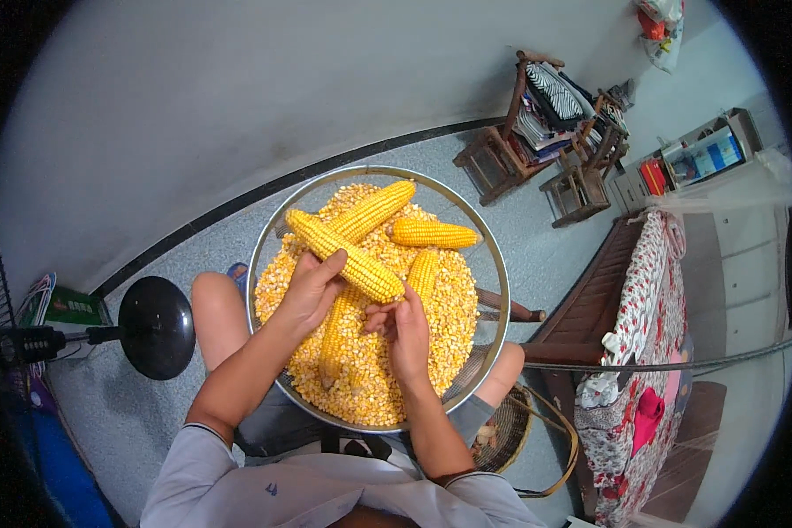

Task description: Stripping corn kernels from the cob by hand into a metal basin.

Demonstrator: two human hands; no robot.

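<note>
My left hand point(313, 290) grips a yellow corn cob point(343, 254) by its side, with the thumb on top. The cob is tilted, its far end up to the left, over a round metal-rimmed sieve point(501, 264). At the cob's near right end is my right hand point(409, 340), one digit touching that end and the other fingers curled below; whether it grips the cob is unclear. Loose corn kernels point(376, 396) are heaped in the sieve. Among them lie several more cobs, including one at the right point(435, 233) and one partly buried point(335, 336) between my forearms.
The sieve rests across my lap. A woven basket point(505, 429) with a handle stands on the floor to the right, beside a bed point(627, 396). Wooden chairs point(501, 158) bear piled items. A black round object on a stand point(155, 328) is at the left.
</note>
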